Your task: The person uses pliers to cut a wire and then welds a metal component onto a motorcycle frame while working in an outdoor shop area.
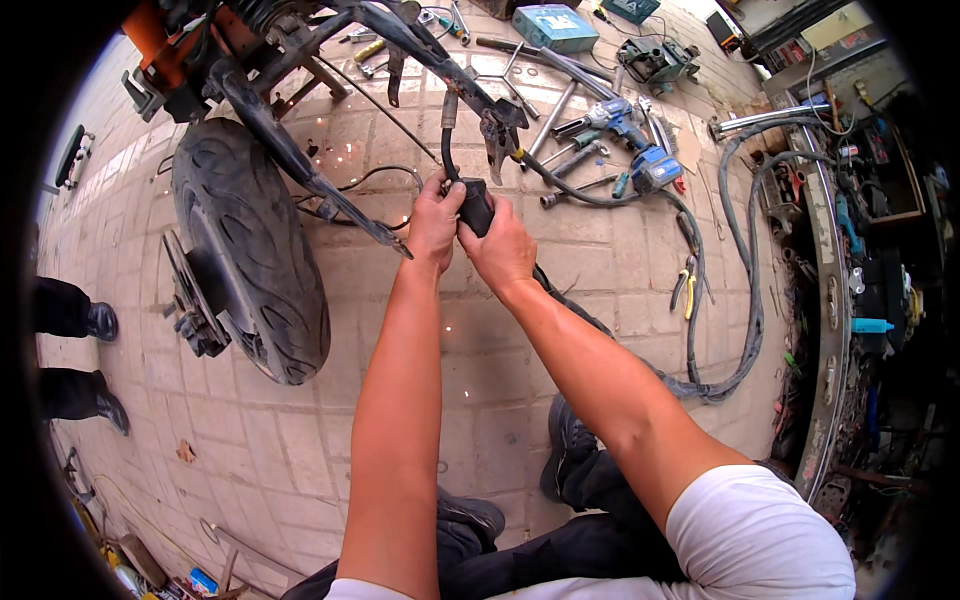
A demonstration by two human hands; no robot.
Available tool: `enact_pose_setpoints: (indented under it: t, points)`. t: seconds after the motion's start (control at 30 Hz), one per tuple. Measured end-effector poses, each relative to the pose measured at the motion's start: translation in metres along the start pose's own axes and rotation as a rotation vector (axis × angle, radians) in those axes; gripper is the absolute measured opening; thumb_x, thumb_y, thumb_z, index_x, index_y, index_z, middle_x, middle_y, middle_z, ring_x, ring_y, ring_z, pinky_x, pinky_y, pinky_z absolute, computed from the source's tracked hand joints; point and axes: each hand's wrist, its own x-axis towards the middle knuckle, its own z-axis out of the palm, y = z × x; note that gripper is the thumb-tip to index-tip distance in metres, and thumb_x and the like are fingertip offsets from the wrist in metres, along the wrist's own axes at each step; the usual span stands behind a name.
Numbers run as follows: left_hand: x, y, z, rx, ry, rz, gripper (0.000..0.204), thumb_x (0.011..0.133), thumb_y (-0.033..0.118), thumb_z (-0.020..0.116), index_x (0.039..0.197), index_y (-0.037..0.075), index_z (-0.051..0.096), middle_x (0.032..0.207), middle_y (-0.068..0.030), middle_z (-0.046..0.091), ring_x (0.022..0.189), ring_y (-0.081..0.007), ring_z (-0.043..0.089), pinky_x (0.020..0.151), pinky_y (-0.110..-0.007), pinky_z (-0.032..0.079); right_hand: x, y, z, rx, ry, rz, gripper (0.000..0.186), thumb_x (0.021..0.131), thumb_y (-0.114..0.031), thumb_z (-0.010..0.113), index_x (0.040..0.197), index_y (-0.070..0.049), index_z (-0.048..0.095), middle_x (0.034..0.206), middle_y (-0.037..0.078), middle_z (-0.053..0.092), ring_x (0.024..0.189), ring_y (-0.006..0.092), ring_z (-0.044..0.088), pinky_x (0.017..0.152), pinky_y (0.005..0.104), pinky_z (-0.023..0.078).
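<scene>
Both hands are closed around a MIG welding torch [475,207] with a black handle. My left hand [433,222] wraps its left side, and my right hand [503,247] grips it from the right and below. The torch's bent neck rises to a nozzle close under a black motorcycle frame [385,40]. On the frame's end, right of the nozzle, sits a clamp-like metal piece [498,125] with a cable running off to the right. Small bright sparks are scattered over the paving behind the hands. Fingers hide part of the handle.
A motorcycle wheel [250,250] lies at the left, near another person's shoes [105,320]. Wrenches, a blue cordless impact wrench [635,145] and yellow-handled pliers [685,285] lie at right. Thick hoses [735,375] loop beside a cluttered workbench [835,330]. A teal toolbox [555,28] stands behind.
</scene>
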Motion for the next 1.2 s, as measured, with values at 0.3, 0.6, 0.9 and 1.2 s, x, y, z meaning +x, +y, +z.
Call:
enact_pose_setpoints:
  t: [0.3,0.6,0.9,1.2]
  points:
    - [-0.0042,0.0024,0.0036,-0.013,-0.017,-0.013,0.034,0.094,0.006,0.056,0.128,0.001,0.051,0.103,-0.0064,0.061,0.091,-0.014,0.059,0.082,-0.027,0.049,-0.0015,0.0035,0.0,-0.003,0.024,-0.02,0.055,0.077,-0.039,0.07,0.117,-0.005,0.054,0.1,0.021,0.066,0.09,0.0399,0.065,0.076,0.0479,0.051]
    - [-0.0034,0.0014,0.0044,-0.028,-0.025,-0.011,0.03,0.095,0.006,0.056,0.124,0.001,0.053,0.1,-0.0055,0.062,0.088,-0.0131,0.059,0.079,-0.026,0.049,-0.0012,0.0069,0.0014,-0.051,0.042,-0.066,0.05,0.078,-0.039,0.07,0.112,-0.007,0.051,0.096,0.019,0.066,0.084,0.0389,0.065,0.073,0.0474,0.052]
    - [-0.0042,0.0014,0.0052,-0.033,-0.013,-0.018,0.032,0.094,0.008,0.057,0.125,0.001,0.053,0.1,-0.0054,0.062,0.087,-0.0126,0.059,0.079,-0.026,0.049,0.001,0.0087,0.0029,-0.073,0.062,-0.076,0.049,0.078,-0.039,0.07,0.107,-0.005,0.051,0.096,0.019,0.065,0.084,0.0394,0.066,0.072,0.0471,0.053]
    - [-0.0086,0.007,0.0098,-0.022,0.005,-0.028,0.032,0.094,0.007,0.057,0.125,0.0,0.052,0.101,-0.0062,0.062,0.088,-0.0125,0.06,0.079,-0.026,0.049,-0.0004,0.0093,0.0028,-0.041,0.062,-0.089,0.048,0.078,-0.039,0.069,0.11,-0.007,0.051,0.099,0.018,0.064,0.086,0.039,0.065,0.074,0.0476,0.052]
